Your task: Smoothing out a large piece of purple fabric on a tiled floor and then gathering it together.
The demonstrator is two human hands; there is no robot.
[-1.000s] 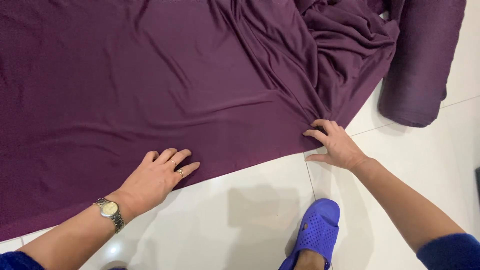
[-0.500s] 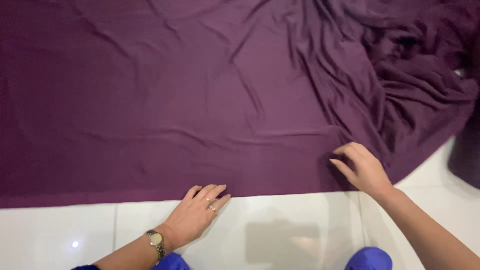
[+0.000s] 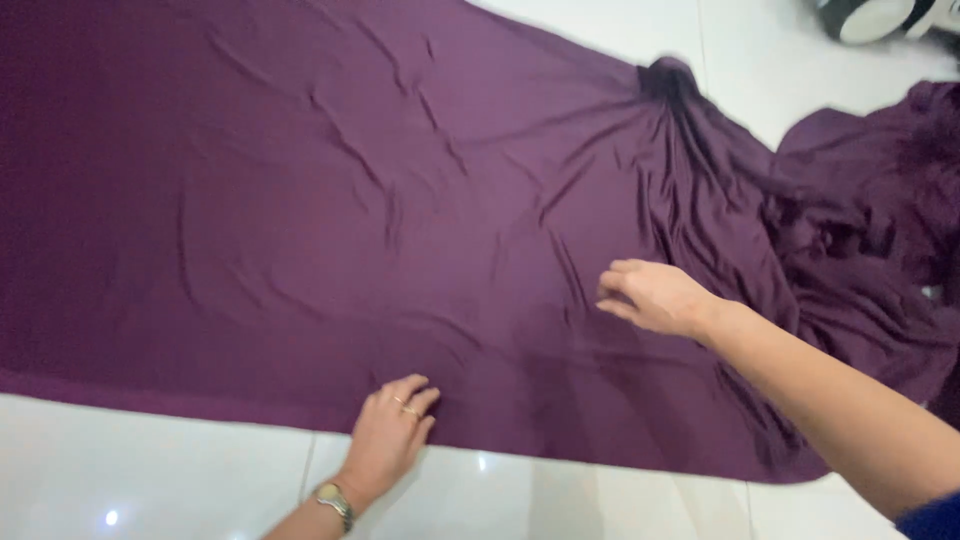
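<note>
A wide purple cloth (image 3: 300,200) lies spread over the white tiled floor (image 3: 150,470), filling most of the view; no container shows. The left hand (image 3: 392,432) lies flat, palm down, on the cloth's near edge, fingers (image 3: 415,398) together and stretched out, with a ring on one finger and a watch (image 3: 335,500) on the wrist. It presses the cloth and grips nothing. Beyond it and to its right, the right hand (image 3: 650,297) rests on the cloth with fingers loosely curled; whether they pinch a fold cannot be told. Creases run out across the cloth from that hand, and farther to its right the cloth bunches into a rumpled heap (image 3: 860,230). Far beyond the heap, at the view's top corner, a dark and white object (image 3: 880,15) sits on the floor, too cropped to tell.
</note>
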